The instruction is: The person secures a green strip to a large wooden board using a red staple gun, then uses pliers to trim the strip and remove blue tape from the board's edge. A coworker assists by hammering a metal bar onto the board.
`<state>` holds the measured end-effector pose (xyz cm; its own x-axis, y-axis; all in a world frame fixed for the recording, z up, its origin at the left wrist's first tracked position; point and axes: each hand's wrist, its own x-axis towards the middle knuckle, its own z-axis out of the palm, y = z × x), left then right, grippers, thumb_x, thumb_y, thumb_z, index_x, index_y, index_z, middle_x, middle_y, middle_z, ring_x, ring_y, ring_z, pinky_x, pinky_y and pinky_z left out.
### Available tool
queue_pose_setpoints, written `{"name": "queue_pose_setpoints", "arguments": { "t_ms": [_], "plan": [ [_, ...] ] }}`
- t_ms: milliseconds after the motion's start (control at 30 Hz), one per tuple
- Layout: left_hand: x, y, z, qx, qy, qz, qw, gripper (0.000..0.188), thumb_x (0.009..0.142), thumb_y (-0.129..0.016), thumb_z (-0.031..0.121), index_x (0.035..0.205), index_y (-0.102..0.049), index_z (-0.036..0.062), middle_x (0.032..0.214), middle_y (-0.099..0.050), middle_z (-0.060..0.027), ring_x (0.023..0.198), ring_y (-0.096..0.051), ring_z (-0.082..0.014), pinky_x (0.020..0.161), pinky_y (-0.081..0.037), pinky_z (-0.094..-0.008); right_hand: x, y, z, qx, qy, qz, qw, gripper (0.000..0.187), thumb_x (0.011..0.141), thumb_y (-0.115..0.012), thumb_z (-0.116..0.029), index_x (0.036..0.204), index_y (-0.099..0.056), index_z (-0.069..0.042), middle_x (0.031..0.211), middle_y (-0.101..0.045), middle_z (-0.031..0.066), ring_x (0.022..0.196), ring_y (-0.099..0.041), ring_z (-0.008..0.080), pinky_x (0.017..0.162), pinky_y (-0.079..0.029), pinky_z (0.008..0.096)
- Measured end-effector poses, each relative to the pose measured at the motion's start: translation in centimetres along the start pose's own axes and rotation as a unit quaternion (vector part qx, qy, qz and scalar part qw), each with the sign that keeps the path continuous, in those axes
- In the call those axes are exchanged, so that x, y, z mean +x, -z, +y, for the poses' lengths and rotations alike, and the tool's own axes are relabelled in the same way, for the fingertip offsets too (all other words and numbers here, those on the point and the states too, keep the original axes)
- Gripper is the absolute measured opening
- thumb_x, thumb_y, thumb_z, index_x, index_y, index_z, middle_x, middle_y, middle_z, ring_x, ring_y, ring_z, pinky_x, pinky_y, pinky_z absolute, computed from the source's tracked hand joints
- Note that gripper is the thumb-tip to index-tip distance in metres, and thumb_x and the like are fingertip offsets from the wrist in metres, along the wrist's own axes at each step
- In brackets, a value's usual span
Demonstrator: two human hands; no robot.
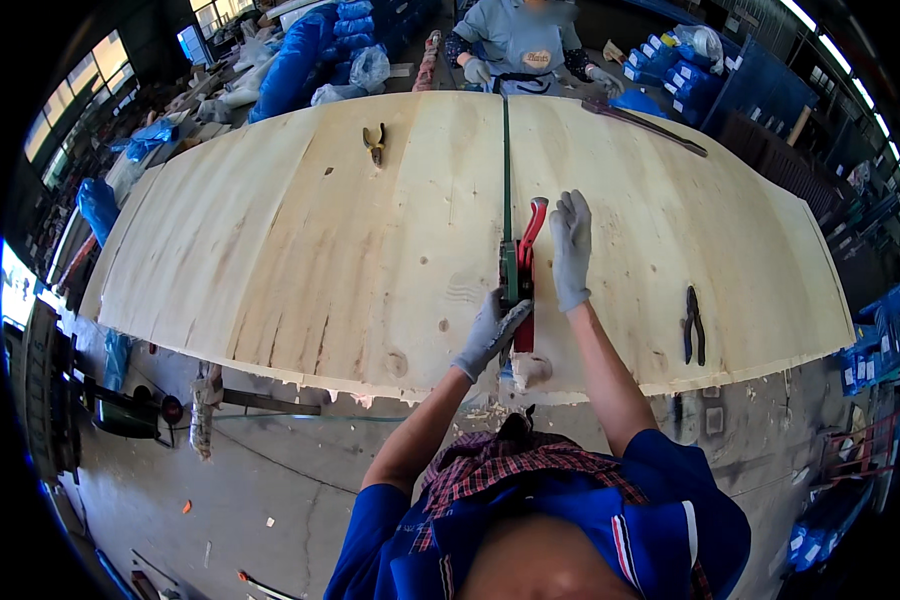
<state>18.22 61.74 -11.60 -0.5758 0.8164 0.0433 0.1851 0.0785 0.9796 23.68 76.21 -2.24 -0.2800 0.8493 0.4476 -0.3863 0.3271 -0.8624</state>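
Observation:
A green strap (507,150) runs from the far edge over the plywood sheet (350,260) to a green and red strapping tool (517,275). My gloved left hand (492,332) is closed around the near part of the tool. Beside the tool's raised red lever (536,222), my gloved right hand (572,248) is held up with its fingers stretched and nothing visible in it. A small gap shows between this hand and the lever. The strap beneath the tool is hidden.
Yellow-handled pliers (374,146) lie at the far left of the sheet, dark pliers (695,326) at the right. A long metal bar (650,128) rests by the far right edge. Another person (525,50) with gloved hands stands across the sheet. Its near edge is splintered.

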Motion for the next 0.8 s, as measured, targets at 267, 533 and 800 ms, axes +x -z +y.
{"name": "queue_pose_setpoints", "arguments": {
  "t_ms": [267,533,800],
  "plan": [
    [2.1,-3.9,-1.0,-0.237,0.174,0.007,0.956,0.043,0.08,-0.074,0.018,0.101,-0.042,-0.0011,0.084,-0.06,-0.0092,0.066,-0.059,-0.0147,0.054,-0.052,-0.0313,4.5,-5.8,-2.0,-0.049,-0.113,0.003,0.992,0.021,0.093,-0.054,-0.017,0.096,-0.064,0.002,0.068,-0.056,-0.0006,0.06,-0.049,0.0048,0.055,-0.039,0.0205],
    [-0.1,-5.7,-1.2,-0.23,0.161,0.055,0.958,0.053,0.084,-0.072,0.028,0.113,-0.038,-0.0004,0.079,-0.055,-0.007,0.054,-0.058,-0.0154,0.046,-0.05,-0.0296,5.9,-5.4,0.2,-0.116,-0.085,0.002,0.99,0.023,0.093,-0.052,-0.017,0.08,-0.063,-0.002,0.055,-0.046,-0.0046,0.047,-0.036,0.0026,0.045,-0.029,0.0225],
    [0.8,-3.1,-2.8,-0.522,0.316,-0.218,0.762,0.024,0.09,-0.064,0.032,0.093,-0.056,0.0098,0.07,-0.055,0.0008,0.059,-0.057,-0.0135,0.057,-0.05,-0.0292,5.0,-6.1,0.0,-0.039,-0.103,0.059,0.992,0.023,0.094,-0.051,-0.021,0.085,-0.063,-0.003,0.055,-0.046,-0.0045,0.043,-0.036,0.0028,0.038,-0.028,0.021]
  ]
}}
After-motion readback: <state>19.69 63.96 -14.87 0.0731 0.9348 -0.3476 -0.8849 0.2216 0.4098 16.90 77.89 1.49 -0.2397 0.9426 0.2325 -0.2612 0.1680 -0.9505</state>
